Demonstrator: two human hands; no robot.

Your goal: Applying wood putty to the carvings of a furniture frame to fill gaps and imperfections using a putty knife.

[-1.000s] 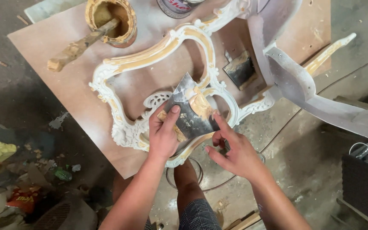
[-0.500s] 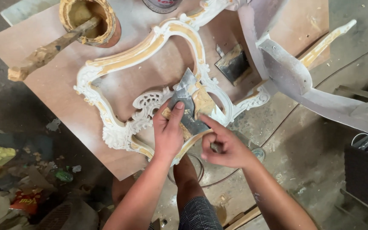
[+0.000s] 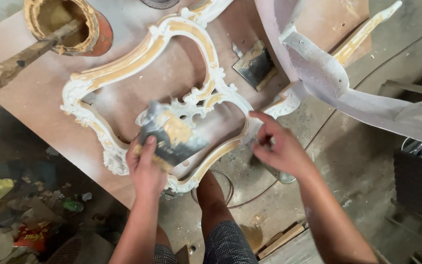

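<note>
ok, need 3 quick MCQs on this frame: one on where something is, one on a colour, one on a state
1. Where is the tin of filler?
A. Top left of the board
B. On the floor by the knee
C. Inside the ornate frame

2. What colour is the tin's outer wall?
A. Blue
B. Orange-red
C. Green

3. What is the left hand doing?
A. Hanging free
B. Gripping the stick
C. Holding a flat scraper against the frame

Key: 1 A, the tin sits at the upper left of the brown board, with a caked stick leaning out of it. 2 B, its side shows orange-red below the crusted rim. 3 C, the hand presses the smeared scraper onto the carved ornate frame, while the right hand is at the frame's right edge.
</note>
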